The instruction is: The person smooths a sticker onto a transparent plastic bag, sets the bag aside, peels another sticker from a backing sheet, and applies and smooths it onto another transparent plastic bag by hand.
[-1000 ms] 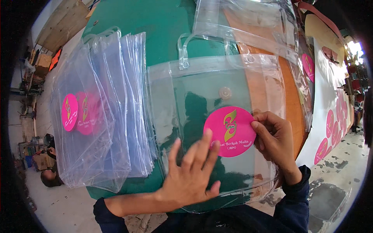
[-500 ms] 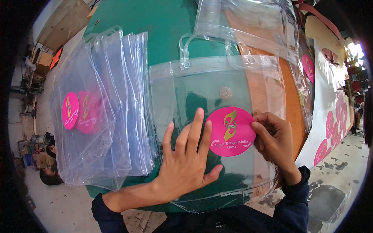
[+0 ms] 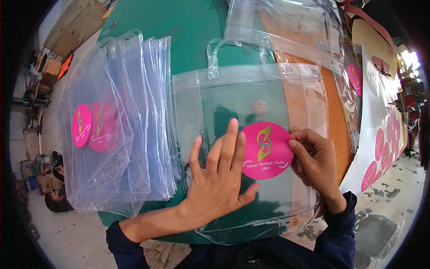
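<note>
Left hand [image 3: 219, 179] lies flat, fingers spread, pinning the clear bag [image 3: 251, 148] to the table [image 3: 179, 27]; right hand [image 3: 313, 159] pinches the pink sticker [image 3: 267, 150] edge, keeping it aligned under the snap

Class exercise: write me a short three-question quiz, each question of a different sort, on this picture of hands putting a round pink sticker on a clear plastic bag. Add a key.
1. True or false: the left hand lies flat with fingers spread on the clear bag, its fingertips reaching the left edge of the round pink sticker.
2. Multiple choice: where does the stack of clear bags that already carry pink stickers lie? A) left of the bag in hand B) right of it C) under it
3. Fill in: the right hand holds the sticker at its ____ edge.

Key: 1 true; 2 A; 3 right
</note>
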Demonstrator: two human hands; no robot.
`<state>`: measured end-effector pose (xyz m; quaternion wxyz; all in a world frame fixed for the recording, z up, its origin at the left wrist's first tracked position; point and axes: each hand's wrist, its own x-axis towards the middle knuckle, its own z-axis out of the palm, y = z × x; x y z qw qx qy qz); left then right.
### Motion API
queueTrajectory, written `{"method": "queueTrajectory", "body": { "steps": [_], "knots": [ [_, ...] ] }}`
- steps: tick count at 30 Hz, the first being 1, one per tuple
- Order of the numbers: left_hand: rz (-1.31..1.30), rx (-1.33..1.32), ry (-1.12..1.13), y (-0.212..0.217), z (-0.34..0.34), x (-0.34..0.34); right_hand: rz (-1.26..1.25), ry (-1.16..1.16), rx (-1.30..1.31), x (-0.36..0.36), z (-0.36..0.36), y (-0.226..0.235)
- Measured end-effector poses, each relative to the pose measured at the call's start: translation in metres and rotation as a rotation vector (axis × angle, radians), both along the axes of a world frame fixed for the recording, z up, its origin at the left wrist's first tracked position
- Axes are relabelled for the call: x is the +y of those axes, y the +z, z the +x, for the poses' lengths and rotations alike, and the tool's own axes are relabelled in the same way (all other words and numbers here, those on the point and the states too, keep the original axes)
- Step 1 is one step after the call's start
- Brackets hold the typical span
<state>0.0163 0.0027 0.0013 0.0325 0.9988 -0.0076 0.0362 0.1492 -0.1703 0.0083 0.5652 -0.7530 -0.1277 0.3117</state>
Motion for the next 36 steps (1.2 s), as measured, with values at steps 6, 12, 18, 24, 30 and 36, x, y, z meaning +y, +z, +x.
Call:
{"method": "queueTrajectory", "body": {
  "steps": [6,12,18,24,30,36],
  "knots": [
    [-0.06,0.012,-0.039,0.002,-0.001,-0.002,0.026,0.011,-0.007,0.001,-0.001,-0.001],
    [0.034,-0.046,0.026,-0.003,0.009,0.001,-0.057,0.025,-0.047,0.002,-0.001,0.003],
    [-0.02,0.001,-0.042,0.001,0.001,-0.006,-0.056,0.017,-0.025,0.003,-0.002,0.005],
    [0.052,-0.032,0.0,-0.001,0.008,-0.003,-0.006,0.019,-0.019,0.002,-0.001,0.0],
    [-0.005,0.055,-0.168,-0.001,-0.017,-0.031,-0.01,0.017,0.02,0.003,0.0,0.005],
    [-0.07,-0.054,-0.06,-0.001,-0.009,-0.019,0.016,0.015,0.008,0.003,0.0,0.003]
  ]
}}
